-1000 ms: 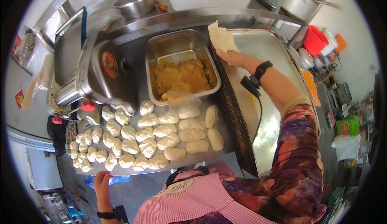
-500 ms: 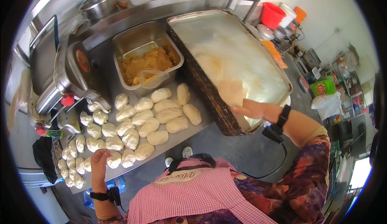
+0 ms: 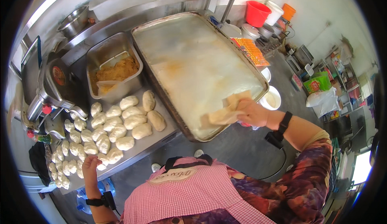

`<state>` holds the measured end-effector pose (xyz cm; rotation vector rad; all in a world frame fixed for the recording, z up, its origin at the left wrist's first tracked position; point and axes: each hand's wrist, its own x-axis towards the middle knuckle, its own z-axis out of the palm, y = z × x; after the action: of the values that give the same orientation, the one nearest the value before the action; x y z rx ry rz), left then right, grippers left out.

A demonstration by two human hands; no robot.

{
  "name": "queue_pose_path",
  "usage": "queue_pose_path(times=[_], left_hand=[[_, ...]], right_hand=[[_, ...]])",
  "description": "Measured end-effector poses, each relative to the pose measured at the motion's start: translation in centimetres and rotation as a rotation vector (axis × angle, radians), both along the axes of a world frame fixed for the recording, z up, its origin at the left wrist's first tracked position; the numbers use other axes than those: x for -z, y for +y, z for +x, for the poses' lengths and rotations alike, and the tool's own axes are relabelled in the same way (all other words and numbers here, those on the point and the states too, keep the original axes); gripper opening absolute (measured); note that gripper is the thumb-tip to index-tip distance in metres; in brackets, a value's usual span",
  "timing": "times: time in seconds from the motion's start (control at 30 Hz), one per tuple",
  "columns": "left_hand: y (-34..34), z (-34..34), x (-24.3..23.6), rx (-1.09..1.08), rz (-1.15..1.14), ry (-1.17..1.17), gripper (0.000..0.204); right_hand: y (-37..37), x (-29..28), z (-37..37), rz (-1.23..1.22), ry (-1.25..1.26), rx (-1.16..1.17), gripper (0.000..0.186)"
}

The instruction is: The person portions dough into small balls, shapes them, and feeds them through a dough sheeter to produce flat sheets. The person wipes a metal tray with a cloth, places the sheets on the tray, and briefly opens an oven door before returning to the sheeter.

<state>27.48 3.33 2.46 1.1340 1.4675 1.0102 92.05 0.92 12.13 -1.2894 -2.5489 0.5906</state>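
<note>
My right hand (image 3: 252, 113) grips a folded brown paper pad (image 3: 226, 110) and presses it on the near right corner of a large greasy metal griddle tray (image 3: 193, 59). My left hand (image 3: 90, 164) rests on the front edge of the steel counter (image 3: 145, 147), fingers curled, holding nothing, beside several pale dough balls (image 3: 109, 129) laid in rows. Behind the dough stands a steel pan (image 3: 107, 54) holding orange-brown filling (image 3: 117, 71).
A steel bowl (image 3: 73, 20) sits on the back shelf. A dark machine (image 3: 60, 83) stands at the left. Red, white and orange buckets (image 3: 258, 12) stand at the far right, and a white bowl (image 3: 271, 99) sits below the griddle's right edge.
My view has swung right toward the griddle. My right hand has come from the tray's far left corner to its near right corner with the paper. My left hand stays at the counter edge.
</note>
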Motion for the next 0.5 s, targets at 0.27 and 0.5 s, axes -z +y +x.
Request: queue_pose_path(times=[0.27,0.5], left_hand=[[-5.4,12.1,2.3,-0.027,-0.072,-0.038,0.01],[-8.9,14.5,1.7,-0.141,-0.097,0.02,0.01]], right_hand=[[2.9,-2.1,16.9,0.074,-0.514,-0.009,0.027],[9.6,-1.3,19.5,0.319,-0.741,-0.211,0.038]])
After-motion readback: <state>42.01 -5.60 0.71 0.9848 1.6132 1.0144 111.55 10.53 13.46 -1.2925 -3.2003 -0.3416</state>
